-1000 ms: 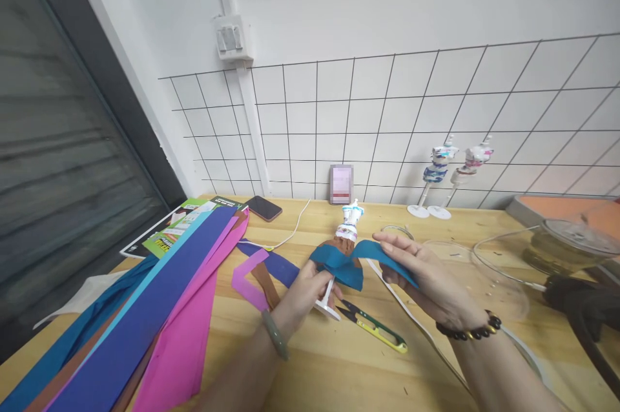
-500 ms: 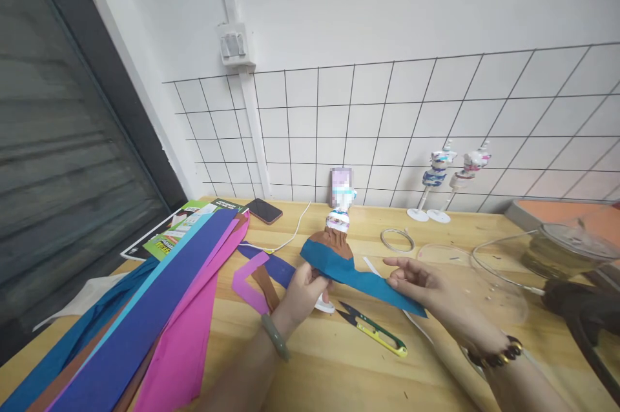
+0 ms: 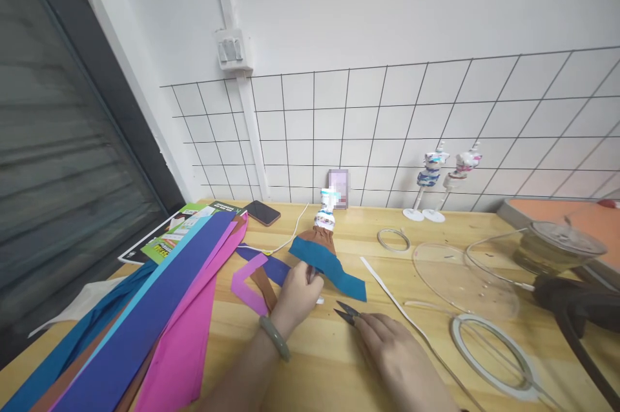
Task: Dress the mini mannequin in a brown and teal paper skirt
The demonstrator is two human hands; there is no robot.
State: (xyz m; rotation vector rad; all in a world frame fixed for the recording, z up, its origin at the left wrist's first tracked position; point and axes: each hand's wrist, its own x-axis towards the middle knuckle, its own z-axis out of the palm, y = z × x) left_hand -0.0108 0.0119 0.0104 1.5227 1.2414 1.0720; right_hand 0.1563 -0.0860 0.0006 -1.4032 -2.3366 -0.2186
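Observation:
A small dress form (image 3: 324,217) on a stand wears a brown gathered skirt (image 3: 317,239) with a teal strip (image 3: 339,270) around its lower part. The strip's free end sticks out to the right. My left hand (image 3: 301,292) is closed beneath the skirt, around the form's stand as far as I can see; its fingertips are partly hidden by the strip. Lower right, my right hand (image 3: 387,347) lies over the handles of the thread snips (image 3: 346,313), fingers closed on them. Only the dark blades show, pointing left toward my left hand.
Long coloured strips (image 3: 145,309) cover the table's left side, near a phone (image 3: 261,212). Pink and brown offcuts (image 3: 249,286) lie beside my left hand. To the right are a white ring (image 3: 494,354), a wire coil (image 3: 393,240), a spool (image 3: 557,247) and two dress forms (image 3: 431,170).
My right hand has let go of the teal strip's free end and moved down-left onto the thread snips. The dress form has shifted slightly left with my left hand.

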